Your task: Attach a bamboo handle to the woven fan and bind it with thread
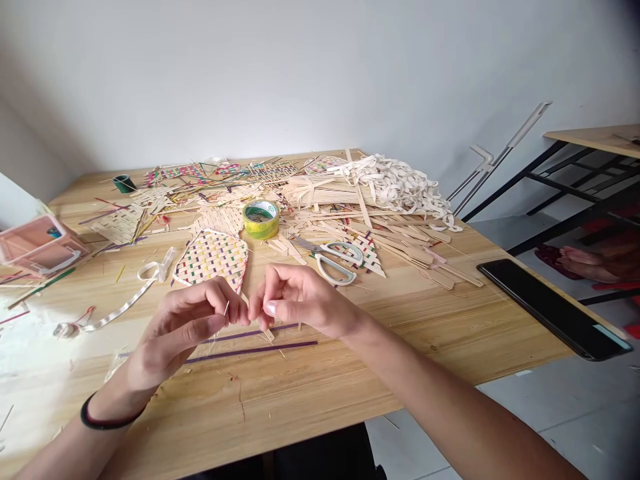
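My left hand is closed in a pinch, with a thin, pale needle standing up between thumb and fingers. Close beside it, my right hand also pinches, its fingertips almost meeting the left ones; whatever they grip is too fine to make out. Just beyond the hands lies a woven fan panel with a white and red edge and coloured checks. Scissors with white handles rest beyond my right hand. Two purple strips lie on the table under the hands.
A roll of tape stands mid-table. Behind it are loose woven pieces and strips, and a heap of white ribbon. A pink basket and white ribbon are at left. A phone lies along the right edge.
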Available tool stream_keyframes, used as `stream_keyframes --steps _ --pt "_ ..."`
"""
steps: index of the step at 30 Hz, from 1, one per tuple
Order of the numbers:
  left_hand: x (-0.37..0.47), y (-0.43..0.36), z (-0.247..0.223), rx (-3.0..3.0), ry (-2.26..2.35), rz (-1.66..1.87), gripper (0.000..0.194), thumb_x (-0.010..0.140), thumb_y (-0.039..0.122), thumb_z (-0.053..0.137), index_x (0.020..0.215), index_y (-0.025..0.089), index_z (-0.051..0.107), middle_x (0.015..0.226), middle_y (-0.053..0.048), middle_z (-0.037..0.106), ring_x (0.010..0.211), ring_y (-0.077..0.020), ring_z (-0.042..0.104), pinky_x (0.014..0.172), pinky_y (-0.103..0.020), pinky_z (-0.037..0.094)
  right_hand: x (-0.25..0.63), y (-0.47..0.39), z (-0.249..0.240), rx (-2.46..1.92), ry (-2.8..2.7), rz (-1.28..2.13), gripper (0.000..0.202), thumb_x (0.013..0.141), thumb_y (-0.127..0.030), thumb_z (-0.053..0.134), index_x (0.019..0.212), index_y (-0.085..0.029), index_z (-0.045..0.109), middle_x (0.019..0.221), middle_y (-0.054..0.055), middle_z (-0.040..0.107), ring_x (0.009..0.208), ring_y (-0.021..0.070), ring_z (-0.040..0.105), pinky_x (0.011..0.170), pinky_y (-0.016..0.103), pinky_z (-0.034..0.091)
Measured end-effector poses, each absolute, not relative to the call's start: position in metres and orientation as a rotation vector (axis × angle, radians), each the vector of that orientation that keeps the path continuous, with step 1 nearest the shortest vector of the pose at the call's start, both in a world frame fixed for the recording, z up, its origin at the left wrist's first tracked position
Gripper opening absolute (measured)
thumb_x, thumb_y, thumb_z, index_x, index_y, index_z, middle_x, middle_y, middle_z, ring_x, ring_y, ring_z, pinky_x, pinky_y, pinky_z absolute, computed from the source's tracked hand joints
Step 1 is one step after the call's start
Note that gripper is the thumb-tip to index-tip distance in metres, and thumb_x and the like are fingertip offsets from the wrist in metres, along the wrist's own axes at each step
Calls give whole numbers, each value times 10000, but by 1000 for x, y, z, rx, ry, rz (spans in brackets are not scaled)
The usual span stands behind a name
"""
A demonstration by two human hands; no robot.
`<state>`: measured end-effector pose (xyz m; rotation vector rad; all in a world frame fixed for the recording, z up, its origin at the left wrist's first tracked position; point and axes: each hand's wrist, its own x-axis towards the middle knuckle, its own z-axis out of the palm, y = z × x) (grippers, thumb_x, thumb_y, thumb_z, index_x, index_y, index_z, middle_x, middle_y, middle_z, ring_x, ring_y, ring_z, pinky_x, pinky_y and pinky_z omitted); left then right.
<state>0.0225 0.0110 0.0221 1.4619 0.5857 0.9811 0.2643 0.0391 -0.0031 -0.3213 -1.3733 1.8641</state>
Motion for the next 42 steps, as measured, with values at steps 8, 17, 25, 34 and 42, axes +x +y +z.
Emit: stream_keyframes --steps 8,17,25,34,42 --pt "21 10 23 1469 593 988 213 1048 350 775 891 209 748 892 -53 695 888 -199 640 824 -307 542 264 38 0 -380 -1389 1896 195 946 -255 887 973 -153 723 937 45 807 833 141 772 843 304 633" --pt "23 11 26 1456 613 1026 211 1020 341 801 862 210 754 851 -52 692 850 -205 635 782 -313 531 264 38 5 -424 -1401 1890 278 890 -245 942 1043 -171 722 1000 51 837 908 169 821 917 338 662" --pt "24 11 24 1453 604 995 258 1029 374 794 847 200 739 883 -72 711 877 -225 671 830 -341 563 263 39 6 -566 -1454 1737 351 832 -394 994 957 -195 733 898 20 819 855 171 802 926 356 654" --pt "24 13 23 1474 628 1048 260 1020 381 806 839 200 758 896 -79 721 904 -239 669 847 -357 555 268 41 6 -501 -1369 1768 333 859 -352 984 925 -193 698 924 12 787 925 165 773 961 338 598" --pt "14 21 11 1523 726 1036 255 1042 380 770 859 203 756 1060 -106 726 1050 -275 688 953 -388 536 282 52 5 -437 -1423 1823 353 904 -344 948 996 -200 638 867 -18 751 721 136 741 910 379 628"
